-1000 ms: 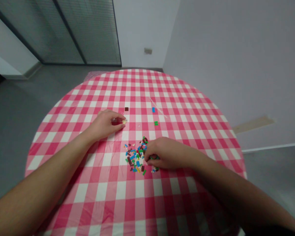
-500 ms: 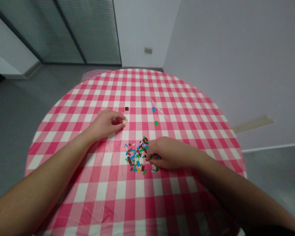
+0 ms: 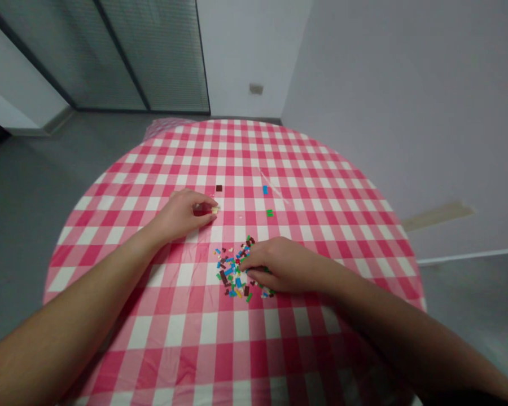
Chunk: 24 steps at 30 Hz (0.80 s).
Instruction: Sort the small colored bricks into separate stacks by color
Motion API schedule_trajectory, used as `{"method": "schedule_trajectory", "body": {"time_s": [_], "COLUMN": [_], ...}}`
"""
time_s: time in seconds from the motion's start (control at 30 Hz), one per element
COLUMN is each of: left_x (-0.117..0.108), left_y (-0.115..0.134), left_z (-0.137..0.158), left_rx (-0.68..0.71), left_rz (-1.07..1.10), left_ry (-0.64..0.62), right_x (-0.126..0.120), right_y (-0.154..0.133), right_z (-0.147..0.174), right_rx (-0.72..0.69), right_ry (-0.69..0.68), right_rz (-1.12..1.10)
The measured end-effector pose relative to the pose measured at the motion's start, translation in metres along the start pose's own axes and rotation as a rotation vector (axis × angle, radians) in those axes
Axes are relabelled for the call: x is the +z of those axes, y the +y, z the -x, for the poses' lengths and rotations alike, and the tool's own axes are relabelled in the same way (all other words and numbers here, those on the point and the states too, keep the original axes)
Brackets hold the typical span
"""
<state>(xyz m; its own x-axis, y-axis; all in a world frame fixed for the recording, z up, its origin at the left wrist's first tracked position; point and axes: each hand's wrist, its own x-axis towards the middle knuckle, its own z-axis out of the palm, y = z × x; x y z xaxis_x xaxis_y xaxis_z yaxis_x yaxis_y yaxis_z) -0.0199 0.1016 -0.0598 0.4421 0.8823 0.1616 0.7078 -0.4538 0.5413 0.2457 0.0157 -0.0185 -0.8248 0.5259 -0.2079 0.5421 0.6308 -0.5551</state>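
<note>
My left hand (image 3: 184,211) rests on the checked cloth, thumb and forefinger closed around a small pale yellow brick (image 3: 215,210). Small toy building bricks (image 3: 228,273) in blue, green, brown, white and yellow lie in a loose pile. Over the right side of that pile is my right hand (image 3: 275,264), fingers curled and their tips down among the pieces. What those fingertips pinch, if anything, is too small to make out. Just beyond my left fingertips lies a dark brown brick (image 3: 219,188).
A blue brick (image 3: 265,190) and green pieces (image 3: 270,213) lie apart from the pile, farther up the round table (image 3: 237,327). Near the blue brick runs a pale streak on the cloth. A wall (image 3: 406,124) stands to the right, and a glass partition (image 3: 152,56) at the back left.
My right hand has slid a little to the left, farther over the pile. The left hand keeps its place at the pale yellow brick.
</note>
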Motion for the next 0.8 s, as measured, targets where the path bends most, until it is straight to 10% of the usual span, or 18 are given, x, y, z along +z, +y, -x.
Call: {"method": "schedule_trajectory", "body": {"time_s": [0.8], "left_x": [0.000], "left_y": [-0.001], "left_z": [0.000], "left_rx": [-0.017], "left_rz": [0.002], "left_ry": [-0.006], "right_x": [0.000], "right_y": [0.021], "right_z": [-0.004], "right_rx": [0.201], "right_ry": [0.247], "right_rz": [0.178]}}
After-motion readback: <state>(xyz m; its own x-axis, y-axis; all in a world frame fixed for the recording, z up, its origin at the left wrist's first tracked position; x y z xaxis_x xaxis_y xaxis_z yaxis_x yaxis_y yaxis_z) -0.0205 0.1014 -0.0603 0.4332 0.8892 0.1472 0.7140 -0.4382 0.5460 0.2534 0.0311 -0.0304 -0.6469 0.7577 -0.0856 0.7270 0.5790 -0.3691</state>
